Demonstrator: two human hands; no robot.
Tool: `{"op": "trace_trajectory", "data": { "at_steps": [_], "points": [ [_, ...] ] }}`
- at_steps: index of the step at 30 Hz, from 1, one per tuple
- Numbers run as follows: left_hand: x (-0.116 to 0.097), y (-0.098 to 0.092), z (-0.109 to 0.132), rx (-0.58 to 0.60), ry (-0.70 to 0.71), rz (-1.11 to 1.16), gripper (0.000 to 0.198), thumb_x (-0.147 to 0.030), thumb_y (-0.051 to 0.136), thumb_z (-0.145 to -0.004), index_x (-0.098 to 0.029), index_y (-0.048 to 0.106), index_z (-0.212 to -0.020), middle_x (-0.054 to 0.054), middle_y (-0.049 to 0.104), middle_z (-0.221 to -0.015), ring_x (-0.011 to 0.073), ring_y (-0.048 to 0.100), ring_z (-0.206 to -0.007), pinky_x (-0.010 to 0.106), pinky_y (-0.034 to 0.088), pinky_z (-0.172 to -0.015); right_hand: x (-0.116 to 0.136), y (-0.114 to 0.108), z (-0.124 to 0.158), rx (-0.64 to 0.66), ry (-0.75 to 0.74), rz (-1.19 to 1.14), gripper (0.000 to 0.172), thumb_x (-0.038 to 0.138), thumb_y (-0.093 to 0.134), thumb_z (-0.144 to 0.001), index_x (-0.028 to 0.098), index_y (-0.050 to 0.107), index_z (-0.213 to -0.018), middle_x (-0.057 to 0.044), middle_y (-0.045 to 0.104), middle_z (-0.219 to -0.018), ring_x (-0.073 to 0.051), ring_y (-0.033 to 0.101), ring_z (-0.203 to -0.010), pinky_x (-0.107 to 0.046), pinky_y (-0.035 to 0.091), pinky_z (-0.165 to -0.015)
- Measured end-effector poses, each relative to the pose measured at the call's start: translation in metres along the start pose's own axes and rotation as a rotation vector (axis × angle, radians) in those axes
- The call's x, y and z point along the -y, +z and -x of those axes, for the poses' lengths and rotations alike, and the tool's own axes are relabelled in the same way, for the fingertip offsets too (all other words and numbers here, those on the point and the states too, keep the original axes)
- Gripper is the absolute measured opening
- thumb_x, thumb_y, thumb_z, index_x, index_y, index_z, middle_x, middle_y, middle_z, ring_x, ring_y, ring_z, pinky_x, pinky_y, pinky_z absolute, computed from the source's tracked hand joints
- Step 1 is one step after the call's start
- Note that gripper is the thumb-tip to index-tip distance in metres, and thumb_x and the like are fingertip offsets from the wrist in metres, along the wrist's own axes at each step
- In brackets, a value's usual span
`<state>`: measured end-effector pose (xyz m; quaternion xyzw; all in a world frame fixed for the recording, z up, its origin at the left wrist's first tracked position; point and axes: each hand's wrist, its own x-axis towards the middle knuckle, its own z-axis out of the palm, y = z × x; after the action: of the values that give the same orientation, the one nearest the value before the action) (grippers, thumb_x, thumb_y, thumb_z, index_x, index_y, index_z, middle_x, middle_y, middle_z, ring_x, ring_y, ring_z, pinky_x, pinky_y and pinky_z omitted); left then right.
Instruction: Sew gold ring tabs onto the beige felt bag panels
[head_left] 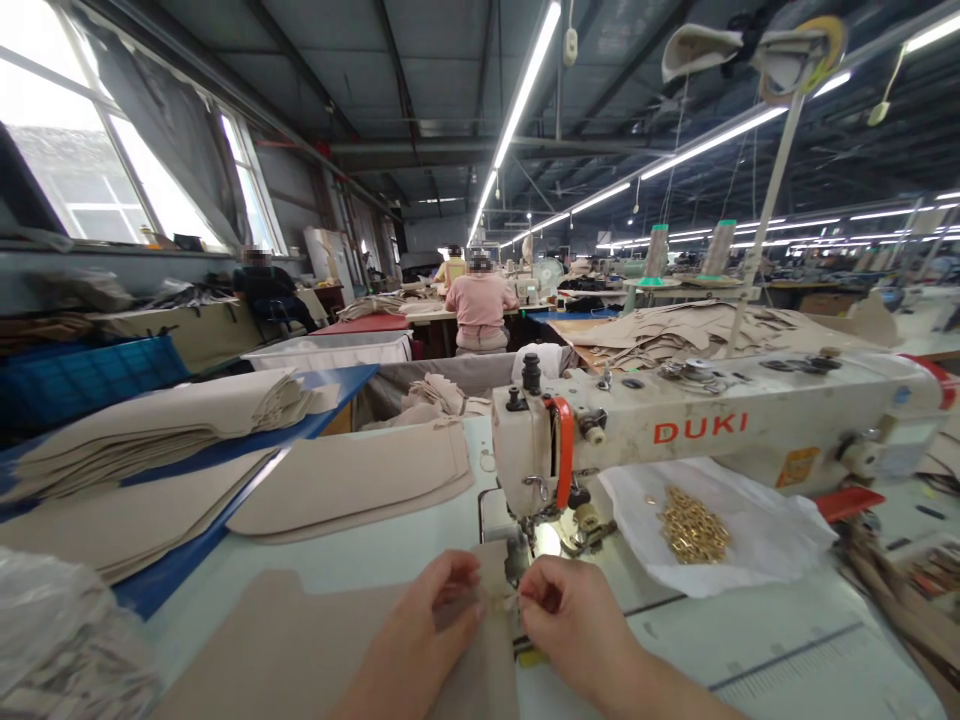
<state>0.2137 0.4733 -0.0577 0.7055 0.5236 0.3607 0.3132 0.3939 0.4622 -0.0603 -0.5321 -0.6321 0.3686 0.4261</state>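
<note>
A large beige fabric piece point(330, 620) lies on the sewing machine table, its right edge beside the needle area. My left hand point(427, 630) rests on it near that edge, fingers curled and thumb pressed to the material. Just right of the edge, my right hand point(574, 615) is closed in a pinch. What sits between its fingertips is too small to make out; a pale bit of material shows beside them. Directly beyond both hands stands the head of the white sewing machine point(622, 420), its lamp lit by the presser foot.
Small gold metal parts point(690, 525) lie on a white sheet point(780, 560) under the machine arm. Stacked beige panels point(360, 475) are at the left, more on a blue table point(157, 590). A plastic bag point(67, 640) is nearest left. A person in pink point(481, 300) sits ahead.
</note>
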Motion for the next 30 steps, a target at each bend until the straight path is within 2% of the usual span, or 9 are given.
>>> {"op": "trace_trajectory", "data": {
  "at_steps": [3, 5, 8, 15, 18, 24, 30],
  "points": [
    [0.009, 0.002, 0.001, -0.082, 0.169, -0.339, 0.029, -0.023, 0.055, -0.076, -0.022, 0.061, -0.104, 0.009, 0.063, -0.112, 0.0279, 0.057, -0.109, 0.048, 0.044, -0.097, -0.001, -0.003, -0.004, 0.026, 0.132, -0.079, 0.014, 0.005, 0.052, -0.063, 0.018, 0.055, -0.059, 0.007, 0.05, -0.048, -0.009, 0.046, -0.045, -0.018, 0.032, -0.044],
    [0.01, 0.005, 0.004, -0.076, 0.248, -0.463, 0.027, -0.022, 0.051, -0.08, -0.022, 0.062, -0.104, 0.009, 0.063, -0.111, 0.027, 0.057, -0.109, 0.047, 0.047, -0.096, 0.0, -0.005, -0.007, 0.058, 0.223, -0.126, 0.014, 0.005, 0.052, -0.063, 0.018, 0.055, -0.06, 0.007, 0.051, -0.046, -0.009, 0.048, -0.04, -0.018, 0.032, -0.041],
    [0.007, 0.013, 0.011, -0.082, 0.262, -0.542, 0.024, -0.021, 0.049, -0.082, -0.02, 0.062, -0.103, 0.01, 0.063, -0.107, 0.0265, 0.058, -0.104, 0.046, 0.05, -0.092, 0.004, -0.005, -0.013, 0.124, 0.307, -0.154, 0.013, 0.007, 0.052, -0.065, 0.018, 0.054, -0.06, 0.007, 0.054, -0.045, -0.008, 0.05, -0.035, -0.016, 0.033, -0.037],
    [0.001, 0.02, 0.023, -0.136, 0.256, -0.547, 0.024, -0.023, 0.049, -0.082, -0.017, 0.06, -0.102, 0.01, 0.064, -0.102, 0.0281, 0.06, -0.098, 0.048, 0.052, -0.086, 0.013, -0.005, -0.031, 0.29, 0.421, -0.172, 0.025, 0.007, 0.058, -0.068, 0.017, 0.052, -0.047, 0.005, 0.055, -0.04, -0.008, 0.051, -0.033, -0.015, 0.039, -0.035],
    [-0.006, 0.019, 0.019, -0.154, 0.311, -0.485, 0.02, -0.021, 0.048, -0.082, -0.02, 0.06, -0.098, 0.008, 0.064, -0.098, 0.026, 0.061, -0.094, 0.044, 0.053, -0.083, 0.016, -0.006, -0.035, 0.339, 0.449, -0.172, 0.027, 0.003, 0.057, -0.069, 0.017, 0.051, -0.046, 0.004, 0.056, -0.041, -0.007, 0.051, -0.031, -0.014, 0.039, -0.033],
    [-0.016, 0.017, 0.003, -0.093, 0.481, -0.456, 0.02, -0.015, 0.045, -0.084, -0.021, 0.063, -0.077, 0.006, 0.067, -0.083, 0.0215, 0.063, -0.08, 0.035, 0.055, -0.074, 0.025, -0.013, -0.038, 0.391, 0.478, -0.161, 0.03, 0.001, 0.054, -0.071, 0.016, 0.05, -0.046, 0.005, 0.054, -0.039, -0.006, 0.049, -0.03, -0.012, 0.037, -0.031],
    [-0.014, 0.019, -0.005, -0.064, 0.586, -0.486, 0.024, -0.013, 0.042, -0.084, -0.021, 0.062, -0.074, 0.005, 0.068, -0.076, 0.02, 0.062, -0.075, 0.032, 0.054, -0.069, 0.027, -0.016, -0.039, 0.419, 0.454, -0.099, 0.032, 0.007, 0.059, -0.073, 0.017, 0.049, -0.044, 0.004, 0.054, -0.04, -0.007, 0.051, -0.034, -0.015, 0.041, -0.036]
  ]
}}
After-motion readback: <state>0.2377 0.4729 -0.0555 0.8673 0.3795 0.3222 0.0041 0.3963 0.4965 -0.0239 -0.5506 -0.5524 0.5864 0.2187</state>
